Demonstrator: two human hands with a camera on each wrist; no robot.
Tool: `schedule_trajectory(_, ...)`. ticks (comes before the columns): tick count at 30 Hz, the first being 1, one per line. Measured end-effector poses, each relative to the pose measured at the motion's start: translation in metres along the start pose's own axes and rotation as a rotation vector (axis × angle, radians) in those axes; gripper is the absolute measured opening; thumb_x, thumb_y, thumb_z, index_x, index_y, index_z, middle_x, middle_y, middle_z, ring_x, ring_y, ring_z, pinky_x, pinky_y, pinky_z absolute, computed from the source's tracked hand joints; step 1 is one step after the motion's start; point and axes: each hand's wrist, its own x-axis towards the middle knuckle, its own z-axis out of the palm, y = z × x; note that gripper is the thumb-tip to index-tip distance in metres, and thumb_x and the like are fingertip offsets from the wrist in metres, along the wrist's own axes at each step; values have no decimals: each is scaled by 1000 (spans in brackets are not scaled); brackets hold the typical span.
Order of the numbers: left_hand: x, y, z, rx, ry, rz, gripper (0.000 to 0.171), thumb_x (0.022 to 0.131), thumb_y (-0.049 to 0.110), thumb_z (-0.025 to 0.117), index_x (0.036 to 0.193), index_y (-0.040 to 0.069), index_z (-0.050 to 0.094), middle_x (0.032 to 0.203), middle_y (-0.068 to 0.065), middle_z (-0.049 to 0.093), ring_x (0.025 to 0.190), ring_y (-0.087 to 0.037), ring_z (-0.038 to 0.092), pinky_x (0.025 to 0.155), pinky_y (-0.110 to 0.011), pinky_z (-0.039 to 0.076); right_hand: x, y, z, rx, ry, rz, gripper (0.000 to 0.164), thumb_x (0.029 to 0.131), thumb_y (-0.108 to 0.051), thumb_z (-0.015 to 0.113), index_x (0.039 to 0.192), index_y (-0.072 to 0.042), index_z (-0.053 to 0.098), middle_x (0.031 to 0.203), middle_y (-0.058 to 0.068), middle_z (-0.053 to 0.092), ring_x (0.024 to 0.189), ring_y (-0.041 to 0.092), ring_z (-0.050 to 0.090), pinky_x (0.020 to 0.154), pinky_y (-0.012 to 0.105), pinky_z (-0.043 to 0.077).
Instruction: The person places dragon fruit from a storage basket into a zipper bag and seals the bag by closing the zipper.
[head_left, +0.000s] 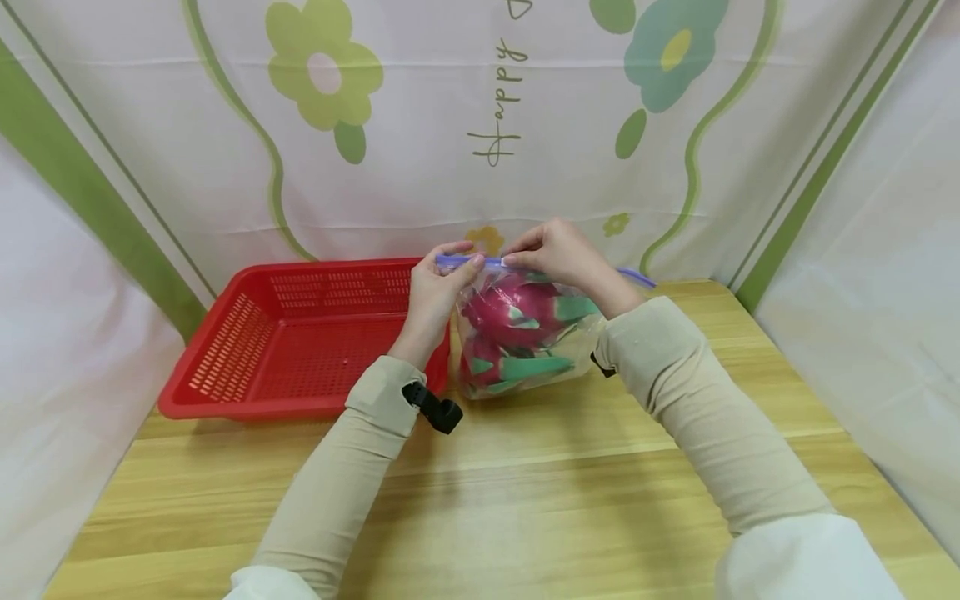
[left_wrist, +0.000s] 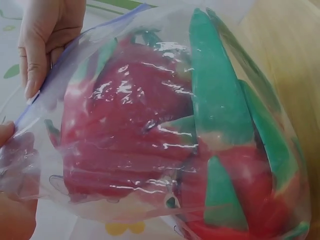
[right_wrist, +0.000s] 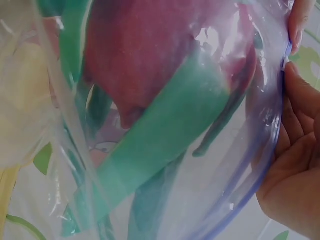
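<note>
A clear zip bag (head_left: 587,354) with a purple zip strip (head_left: 452,261) stands on the table, holding two dragon fruits (head_left: 517,312) with red skin and green scales. My left hand (head_left: 433,296) pinches the top edge at the bag's left end, thumb in front. Beside it, my right hand (head_left: 562,254) pinches the same strip at a small white slider (head_left: 505,262). The strip runs on past the right hand to a free end at the right. In the left wrist view, one dragon fruit (left_wrist: 235,185) sits low in the bag, its long green scales pressed against the plastic.
A red perforated plastic basket (head_left: 300,408) stands just left of the bag. Behind both hangs a white curtain (head_left: 420,100) with flower prints, meeting the back of the wooden table (head_left: 510,500). Black camera straps (head_left: 431,407) sit at the wrists.
</note>
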Motion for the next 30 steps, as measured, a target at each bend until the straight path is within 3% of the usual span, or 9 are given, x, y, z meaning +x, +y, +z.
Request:
schedule_trajectory(7, 0, -1, 1, 3, 50, -24, 28, 86, 23, 71, 111, 10, 66, 115, -10, 65, 99, -19, 63, 92, -32, 54, 2, -3, 1, 10, -24, 0, 26, 90, -23, 66, 108, -5, 73, 111, 15, 71, 98, 23, 59, 82, 33, 48)
schedule_trajectory(14, 2, -1, -1, -23, 61, -49, 28, 86, 22, 71, 110, 10, 68, 117, -10, 67, 101, -18, 62, 92, -31, 53, 1, -5, -1, -3, -29, 27, 26, 90, -25, 66, 107, -7, 73, 111, 13, 71, 101, 23, 60, 86, 36, 48)
schedule_trajectory(23, 3, -4, -6, -26, 70, -44, 30, 86, 22, 70, 113, 8, 67, 119, -13, 66, 103, -18, 60, 94, -30, 52, -2, 0, -7, -22, -42, 30, 27, 90, -22, 66, 109, -3, 72, 112, 16, 70, 106, 26, 59, 94, 40, 47)
schedule_trajectory(30, 4, -3, -6, -37, 71, -19, 30, 87, 19, 70, 113, 5, 67, 113, -11, 67, 97, -15, 62, 87, -24, 53, -4, 6, -13, -40, -31, 20, 27, 91, -21, 65, 110, -4, 71, 113, 17, 70, 107, 26, 59, 94, 41, 46)
